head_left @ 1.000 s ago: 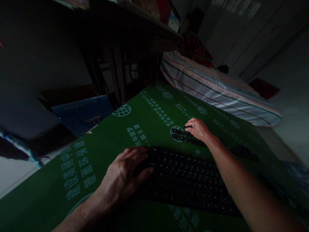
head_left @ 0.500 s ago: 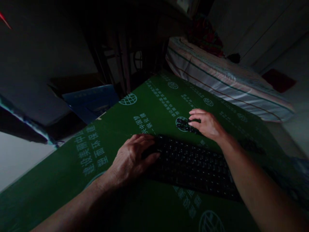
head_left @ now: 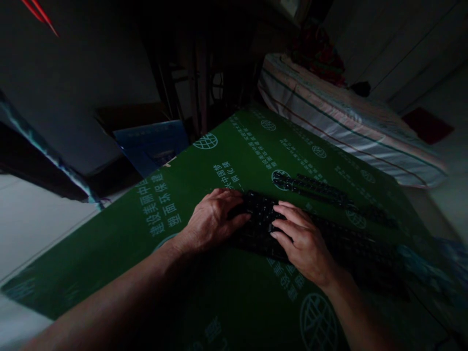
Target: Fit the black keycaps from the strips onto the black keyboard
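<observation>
A black keyboard lies on a green sheet printed with white characters and globe marks. My left hand grips the keyboard's left end, thumb along its near edge. My right hand rests on the keys just right of it, fingers spread and bent. A dark strip of loose black keys or parts lies on the sheet beyond the keyboard, apart from both hands. The scene is very dim.
A striped mattress or folded bedding lies past the sheet's far right edge. A blue box sits at the sheet's far left corner, with dark wooden furniture legs behind it. Pale floor shows at left and right.
My right hand left the dark strip of parts and came back onto the keyboard's keys. My left hand stayed on the keyboard's left end. The view shifted slightly.
</observation>
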Demonstrator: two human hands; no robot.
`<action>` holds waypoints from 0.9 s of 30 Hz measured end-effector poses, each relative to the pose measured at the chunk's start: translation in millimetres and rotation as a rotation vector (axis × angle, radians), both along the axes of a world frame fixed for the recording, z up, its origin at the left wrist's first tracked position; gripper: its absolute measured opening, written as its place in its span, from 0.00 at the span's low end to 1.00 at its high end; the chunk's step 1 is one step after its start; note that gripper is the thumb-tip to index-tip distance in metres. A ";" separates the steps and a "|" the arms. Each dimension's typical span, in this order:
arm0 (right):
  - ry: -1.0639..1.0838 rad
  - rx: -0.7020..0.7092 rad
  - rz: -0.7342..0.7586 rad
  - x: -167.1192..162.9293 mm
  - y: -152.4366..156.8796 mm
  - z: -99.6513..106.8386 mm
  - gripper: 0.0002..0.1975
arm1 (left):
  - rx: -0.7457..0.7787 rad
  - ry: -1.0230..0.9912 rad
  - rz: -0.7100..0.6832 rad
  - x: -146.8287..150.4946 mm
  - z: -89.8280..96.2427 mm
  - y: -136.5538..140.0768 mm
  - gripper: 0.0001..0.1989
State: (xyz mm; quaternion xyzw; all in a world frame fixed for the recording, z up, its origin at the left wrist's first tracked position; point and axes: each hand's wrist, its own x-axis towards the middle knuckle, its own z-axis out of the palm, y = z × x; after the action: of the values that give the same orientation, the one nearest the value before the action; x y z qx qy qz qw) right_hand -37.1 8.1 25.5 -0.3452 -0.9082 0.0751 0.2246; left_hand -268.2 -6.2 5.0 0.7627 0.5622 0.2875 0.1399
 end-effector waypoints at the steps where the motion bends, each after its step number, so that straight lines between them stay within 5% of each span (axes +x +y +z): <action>1: -0.007 0.006 0.000 -0.8 -0.4 0.2 0.06 | -0.005 0.000 0.003 0.0 -0.4 -0.1 0.17; 27: -0.094 0.099 0.010 -7.6 -3.4 -1.0 0.08 | -0.022 -0.010 0.004 1.9 -2.6 0.3 0.19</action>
State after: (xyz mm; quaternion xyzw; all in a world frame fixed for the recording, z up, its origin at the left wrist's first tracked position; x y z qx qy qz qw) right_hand -44.8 4.7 24.5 -0.3322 -0.9220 0.0149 0.1981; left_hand -266.3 -6.0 2.4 0.7586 0.5660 0.2854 0.1508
